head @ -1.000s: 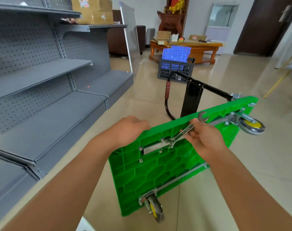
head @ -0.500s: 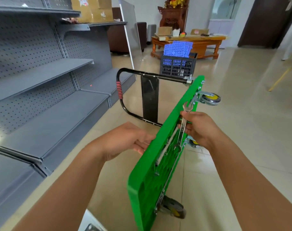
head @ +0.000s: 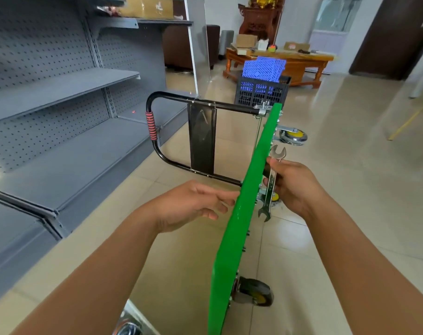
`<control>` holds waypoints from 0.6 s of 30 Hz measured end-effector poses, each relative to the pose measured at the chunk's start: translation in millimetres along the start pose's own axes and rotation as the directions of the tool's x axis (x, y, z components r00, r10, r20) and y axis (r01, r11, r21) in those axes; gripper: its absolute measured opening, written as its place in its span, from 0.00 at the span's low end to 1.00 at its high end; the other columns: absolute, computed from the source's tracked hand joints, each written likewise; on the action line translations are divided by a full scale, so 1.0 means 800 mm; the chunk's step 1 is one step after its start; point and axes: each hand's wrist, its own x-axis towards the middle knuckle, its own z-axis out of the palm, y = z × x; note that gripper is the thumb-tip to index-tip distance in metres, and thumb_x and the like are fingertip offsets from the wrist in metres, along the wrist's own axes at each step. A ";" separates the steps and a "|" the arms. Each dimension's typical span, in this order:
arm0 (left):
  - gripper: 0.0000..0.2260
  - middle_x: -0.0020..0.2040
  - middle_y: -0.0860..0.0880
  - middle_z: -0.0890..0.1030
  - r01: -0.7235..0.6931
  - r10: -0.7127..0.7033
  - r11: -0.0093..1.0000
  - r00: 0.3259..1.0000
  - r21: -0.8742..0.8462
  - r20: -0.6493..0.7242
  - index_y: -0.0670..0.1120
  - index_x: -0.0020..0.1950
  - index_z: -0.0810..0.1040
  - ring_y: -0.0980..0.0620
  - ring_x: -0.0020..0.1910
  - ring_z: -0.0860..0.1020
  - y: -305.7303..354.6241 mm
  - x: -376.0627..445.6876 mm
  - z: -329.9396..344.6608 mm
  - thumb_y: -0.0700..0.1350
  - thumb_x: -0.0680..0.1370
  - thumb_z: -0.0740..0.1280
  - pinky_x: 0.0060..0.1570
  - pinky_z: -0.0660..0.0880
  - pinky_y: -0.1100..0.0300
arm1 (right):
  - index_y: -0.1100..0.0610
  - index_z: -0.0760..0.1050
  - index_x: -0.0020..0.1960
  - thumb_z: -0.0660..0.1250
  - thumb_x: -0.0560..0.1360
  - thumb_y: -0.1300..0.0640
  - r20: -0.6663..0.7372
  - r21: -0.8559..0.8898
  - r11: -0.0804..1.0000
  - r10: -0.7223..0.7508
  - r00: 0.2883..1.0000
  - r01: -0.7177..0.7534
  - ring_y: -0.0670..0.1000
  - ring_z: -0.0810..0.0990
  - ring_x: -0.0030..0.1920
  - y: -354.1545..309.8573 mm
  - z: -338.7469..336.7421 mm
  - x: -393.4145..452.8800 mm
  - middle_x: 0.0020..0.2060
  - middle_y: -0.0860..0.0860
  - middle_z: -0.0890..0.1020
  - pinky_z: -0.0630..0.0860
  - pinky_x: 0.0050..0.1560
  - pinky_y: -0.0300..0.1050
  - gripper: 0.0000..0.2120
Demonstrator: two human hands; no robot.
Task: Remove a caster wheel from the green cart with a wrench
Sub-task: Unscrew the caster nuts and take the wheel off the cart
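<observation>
The green cart (head: 239, 226) stands on its long edge, seen almost edge-on, its black folding handle (head: 202, 139) sticking out to the left. Caster wheels show on its right side: one at the top (head: 293, 136), one near the floor (head: 255, 291), and a yellow-hubbed one (head: 274, 197) partly hidden behind the wrench. My right hand (head: 294, 187) grips a silver double open-ended wrench (head: 271, 184) and steadies the cart's upper edge. My left hand (head: 193, 204) is open, fingertips touching the cart's flat left face.
Grey metal shelving (head: 60, 112) runs along the left. A dark crate holding blue plastic panels (head: 262, 85) sits on the tiled floor behind the cart, with a wooden table (head: 295, 61) beyond. A shiny metal object (head: 128, 327) lies at the bottom edge.
The cart has swung from showing its ribbed underside to standing nearly edge-on. My left hand let go of the edge and now rests flat on the deck face; the wrench turned upright.
</observation>
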 end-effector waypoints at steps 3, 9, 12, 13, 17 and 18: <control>0.18 0.64 0.45 0.82 -0.009 0.005 0.999 0.996 0.043 0.084 0.46 0.66 0.81 0.43 0.63 0.80 0.001 0.002 0.001 0.35 0.77 0.66 0.61 0.75 0.51 | 0.59 0.81 0.49 0.61 0.84 0.60 -0.018 -0.019 1.000 -0.017 1.000 0.017 0.52 0.81 0.44 -0.001 0.001 -0.003 0.45 0.54 0.84 0.78 0.49 0.46 0.10; 0.24 0.65 0.49 0.81 -0.035 0.002 0.971 0.990 0.238 0.138 0.52 0.71 0.77 0.50 0.59 0.78 0.000 0.010 0.031 0.32 0.79 0.65 0.55 0.76 0.55 | 0.60 0.81 0.52 0.61 0.84 0.58 -0.048 -0.027 1.000 0.008 0.999 -0.010 0.52 0.82 0.42 -0.008 -0.023 -0.014 0.44 0.54 0.85 0.81 0.45 0.45 0.11; 0.23 0.65 0.53 0.80 -0.072 0.012 0.926 0.987 0.370 0.162 0.62 0.70 0.77 0.52 0.54 0.77 0.002 0.016 0.054 0.43 0.78 0.68 0.64 0.74 0.47 | 0.62 0.81 0.58 0.62 0.84 0.57 -0.072 -0.059 0.998 0.029 0.997 -0.033 0.57 0.79 0.48 -0.012 -0.046 -0.021 0.49 0.56 0.84 0.76 0.62 0.57 0.12; 0.22 0.64 0.55 0.80 -0.087 0.032 0.914 0.989 0.395 0.142 0.63 0.69 0.77 0.51 0.54 0.77 0.003 0.017 0.056 0.44 0.79 0.69 0.66 0.73 0.47 | 0.62 0.81 0.58 0.62 0.84 0.57 -0.067 -0.058 0.998 0.035 0.997 -0.039 0.57 0.78 0.50 -0.013 -0.050 -0.022 0.50 0.56 0.84 0.74 0.66 0.59 0.12; 0.16 0.62 0.58 0.80 -0.057 0.067 0.932 0.998 0.357 -0.015 0.62 0.62 0.81 0.59 0.59 0.80 -0.012 0.019 0.063 0.46 0.77 0.75 0.66 0.76 0.49 | 0.62 0.81 0.54 0.62 0.83 0.57 -0.030 -0.089 0.995 0.043 0.999 -0.046 0.58 0.77 0.50 -0.014 -0.056 -0.030 0.49 0.57 0.84 0.72 0.68 0.60 0.11; 0.16 0.63 0.56 0.80 -0.043 0.051 0.940 0.999 0.339 -0.015 0.60 0.59 0.80 0.57 0.61 0.80 -0.019 0.019 0.066 0.47 0.75 0.77 0.66 0.76 0.47 | 0.61 0.81 0.54 0.62 0.83 0.57 -0.030 -0.094 0.995 0.042 0.999 -0.045 0.58 0.78 0.50 -0.015 -0.057 -0.030 0.48 0.57 0.84 0.72 0.68 0.60 0.11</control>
